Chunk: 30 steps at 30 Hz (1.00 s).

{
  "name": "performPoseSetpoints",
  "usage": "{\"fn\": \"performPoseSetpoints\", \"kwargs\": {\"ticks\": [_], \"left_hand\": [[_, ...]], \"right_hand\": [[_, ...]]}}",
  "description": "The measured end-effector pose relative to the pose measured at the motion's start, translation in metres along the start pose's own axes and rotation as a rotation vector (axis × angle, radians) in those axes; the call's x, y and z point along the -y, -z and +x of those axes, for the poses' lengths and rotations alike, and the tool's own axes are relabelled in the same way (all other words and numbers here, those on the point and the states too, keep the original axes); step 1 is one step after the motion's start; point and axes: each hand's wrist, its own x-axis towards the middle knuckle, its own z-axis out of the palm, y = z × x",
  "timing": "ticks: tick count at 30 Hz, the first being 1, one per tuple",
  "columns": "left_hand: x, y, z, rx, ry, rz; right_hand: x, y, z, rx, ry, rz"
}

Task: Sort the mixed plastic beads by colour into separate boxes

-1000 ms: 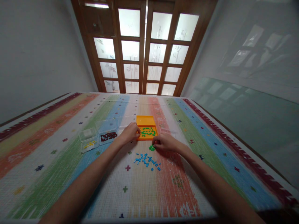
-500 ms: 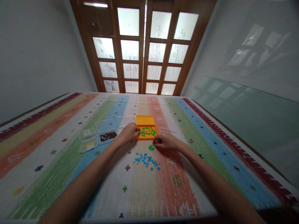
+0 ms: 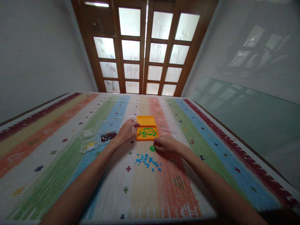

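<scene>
An orange-yellow plastic box (image 3: 147, 139) lies with its lid (image 3: 145, 120) raised at the back; small green pieces (image 3: 147, 132) are spread over its tray. My left hand (image 3: 128, 130) is at the box's left side, thumb and forefinger closed on the rim near the hinge. Just right of the front corner is my right hand (image 3: 166, 143), its fingers bunched together above the table. What they pinch, if anything, is too small to make out. A small heap of green pieces (image 3: 152, 148) touches or nearly touches those fingertips. Closer to me, blue pieces (image 3: 148, 161) lie scattered on the cloth.
To the left stand open clear boxes, one with dark red pieces (image 3: 108, 136), another with yellow pieces (image 3: 89, 145). A clear pinkish container (image 3: 169, 132) is partly hidden behind my right hand. A striped cloth (image 3: 145, 193) covers the table; wooden glazed doors (image 3: 143, 62) rise beyond.
My left fingers have shifted back slightly, from the tray's left part to the rim near the hinge. My right hand has moved slightly lower beside the green heap.
</scene>
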Motion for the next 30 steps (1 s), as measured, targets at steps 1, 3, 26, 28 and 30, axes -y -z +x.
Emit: {"fn": "performPoseSetpoints", "kwargs": {"ticks": [1,3,26,28,30], "left_hand": [[-0.002,-0.002,-0.002,0.014,-0.009,-0.007],[-0.006,-0.006,-0.005,0.045,-0.034,-0.02],[-0.044,-0.038,-0.033,0.4,-0.231,0.002],[-0.044,-0.039,-0.034,0.408,-0.223,-0.005],[-0.043,-0.04,-0.035,0.407,-0.213,-0.017]], "right_hand": [[0.001,0.001,0.0,0.01,-0.005,-0.016],[0.001,0.003,-0.002,0.021,-0.012,-0.036],[-0.019,-0.012,-0.012,-0.14,0.117,0.242],[-0.02,-0.012,-0.011,-0.15,0.106,0.258],[-0.02,-0.012,-0.011,-0.148,0.105,0.283]]}}
